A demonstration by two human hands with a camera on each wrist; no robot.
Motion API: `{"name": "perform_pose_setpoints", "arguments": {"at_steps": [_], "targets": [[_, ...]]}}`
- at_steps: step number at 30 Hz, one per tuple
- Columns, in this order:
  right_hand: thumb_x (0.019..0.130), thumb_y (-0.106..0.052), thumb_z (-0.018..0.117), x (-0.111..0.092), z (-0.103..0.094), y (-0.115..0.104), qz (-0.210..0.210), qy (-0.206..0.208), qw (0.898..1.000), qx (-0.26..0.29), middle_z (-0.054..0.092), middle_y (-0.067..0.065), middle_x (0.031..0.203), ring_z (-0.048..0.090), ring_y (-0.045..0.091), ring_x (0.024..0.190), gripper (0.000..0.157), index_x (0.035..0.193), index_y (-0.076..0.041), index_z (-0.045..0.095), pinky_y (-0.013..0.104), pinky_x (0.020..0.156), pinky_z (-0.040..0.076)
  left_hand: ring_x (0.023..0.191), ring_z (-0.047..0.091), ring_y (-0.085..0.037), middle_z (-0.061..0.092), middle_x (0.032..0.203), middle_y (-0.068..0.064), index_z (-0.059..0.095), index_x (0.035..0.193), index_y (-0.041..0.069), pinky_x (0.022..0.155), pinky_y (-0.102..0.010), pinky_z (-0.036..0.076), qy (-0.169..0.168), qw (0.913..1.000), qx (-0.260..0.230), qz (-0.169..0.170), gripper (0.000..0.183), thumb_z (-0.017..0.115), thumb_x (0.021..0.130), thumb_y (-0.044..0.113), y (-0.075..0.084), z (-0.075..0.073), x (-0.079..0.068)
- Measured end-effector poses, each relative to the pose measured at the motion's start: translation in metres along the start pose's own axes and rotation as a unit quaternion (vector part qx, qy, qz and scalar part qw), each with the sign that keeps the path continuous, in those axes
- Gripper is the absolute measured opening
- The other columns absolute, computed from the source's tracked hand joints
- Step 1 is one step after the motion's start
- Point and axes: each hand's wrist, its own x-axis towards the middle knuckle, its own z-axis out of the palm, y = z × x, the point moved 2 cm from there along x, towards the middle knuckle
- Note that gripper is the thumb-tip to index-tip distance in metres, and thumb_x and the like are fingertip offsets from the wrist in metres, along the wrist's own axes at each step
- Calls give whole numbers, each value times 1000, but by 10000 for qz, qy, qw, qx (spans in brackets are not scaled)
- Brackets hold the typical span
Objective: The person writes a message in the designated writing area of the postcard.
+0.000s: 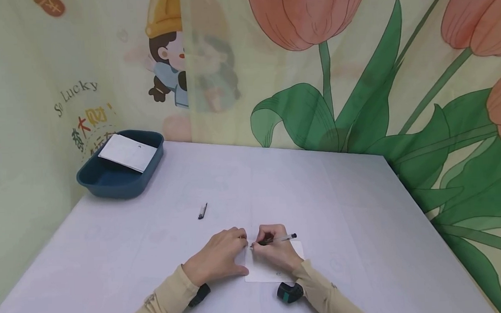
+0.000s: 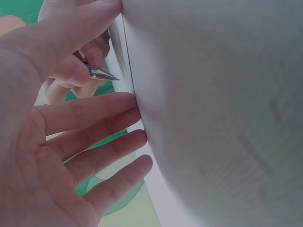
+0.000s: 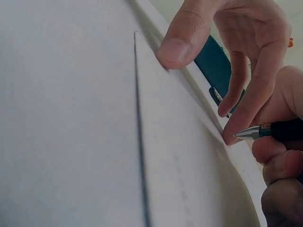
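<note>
A white sheet of paper [image 1: 261, 272] lies on the table in front of the person. The left hand [image 1: 219, 256] rests along its left edge; in the left wrist view the straight fingers [image 2: 102, 111] touch that edge. Between thumb and fingers the right hand [image 1: 275, 253] pinches a pen [image 1: 284, 238] with a clear barrel. Its metal tip [image 3: 248, 132] points at the upper left part of the paper, near the left index finger. From these views I cannot tell whether the tip touches the paper. Small dark marks show low on the sheet.
A pen cap [image 1: 202, 211] lies beyond the left hand. At the table's far left corner stands a dark blue basin [image 1: 117, 188] with white paper sheets [image 1: 126, 152] across its rim. A printed curtain [image 1: 224, 125] hangs behind the white table [image 1: 311, 196].
</note>
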Motion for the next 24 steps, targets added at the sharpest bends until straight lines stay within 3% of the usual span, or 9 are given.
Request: {"name": "perform_pose_setpoints", "arguments": {"at_steps": [15,24], "targets": [[69,16,63,1,1,-5,341,-106,9992,-156,59,8,61,48,0,60,20,61,0,55,15,59,41,80,51,-11,60,94,0,71,93,3,69,-25,45,22,9998,-161,-89,47,87,64,37,-1,0,-1],[68,14,64,1,5,20,98,-105,9996,-247,59,1,61,50,0,61,23,60,-5,54,17,59,43,80,50,-10,59,94,1,71,91,4,68,-23,45,101,9998,-185,-51,46,87,63,36,-3,2,-1]]}}
